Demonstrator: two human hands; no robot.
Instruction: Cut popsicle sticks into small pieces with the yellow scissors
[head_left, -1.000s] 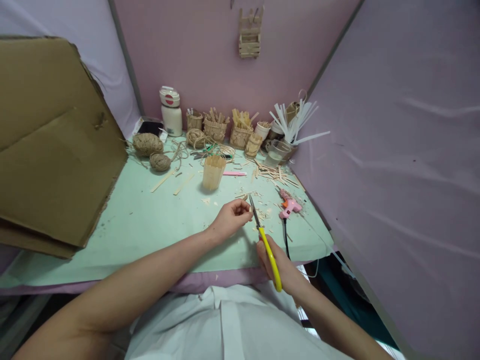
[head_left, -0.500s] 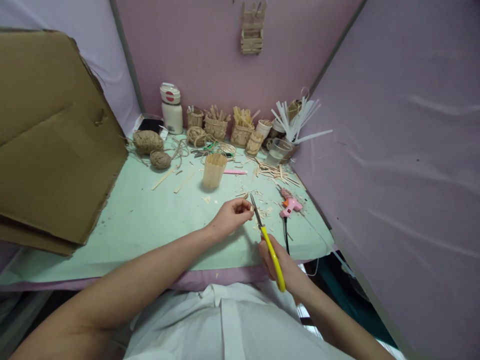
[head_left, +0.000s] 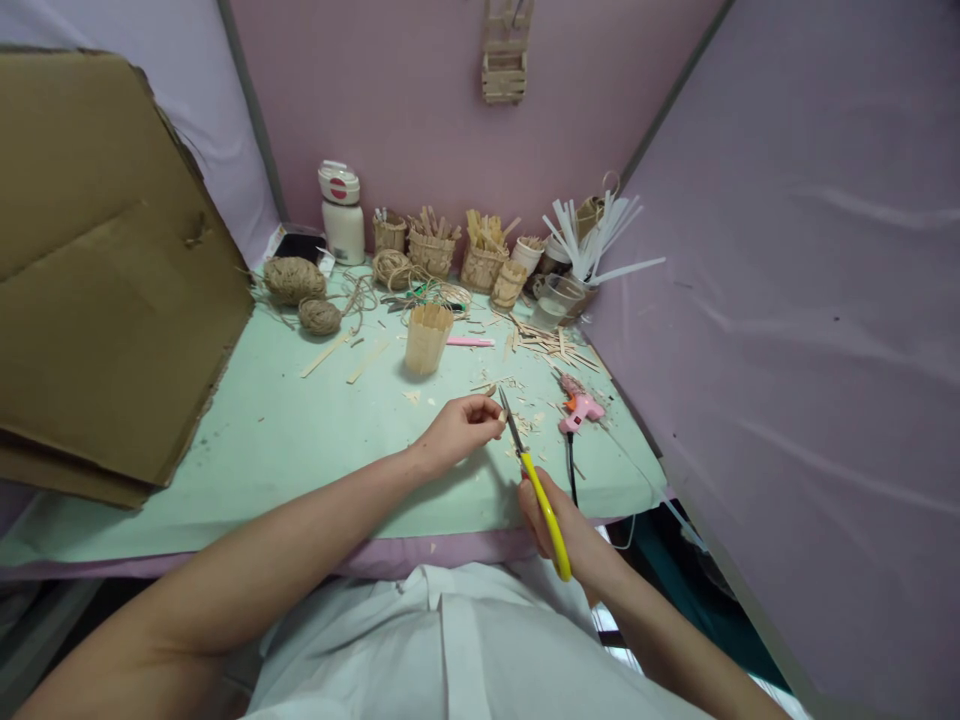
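My left hand (head_left: 459,430) pinches a small piece of wooden stick (head_left: 501,414) between thumb and fingers, just above the green table mat (head_left: 300,440). My right hand (head_left: 571,540) grips yellow-handled scissors (head_left: 536,485); their blades point up and away, and the tips meet the stick piece at my left fingertips. Wood chips lie scattered on the mat around the blades.
A pink glue gun (head_left: 579,407) lies right of the scissors with its cord running off the front edge. A cup of wooden sticks (head_left: 427,340) stands mid-mat. Twine balls (head_left: 294,280), small stick baskets (head_left: 480,262), a white bottle (head_left: 342,213) line the back. Cardboard (head_left: 105,270) leans at the left.
Both hands stay almost in place; the scissors have shifted slightly and the view has tilted a little downward.
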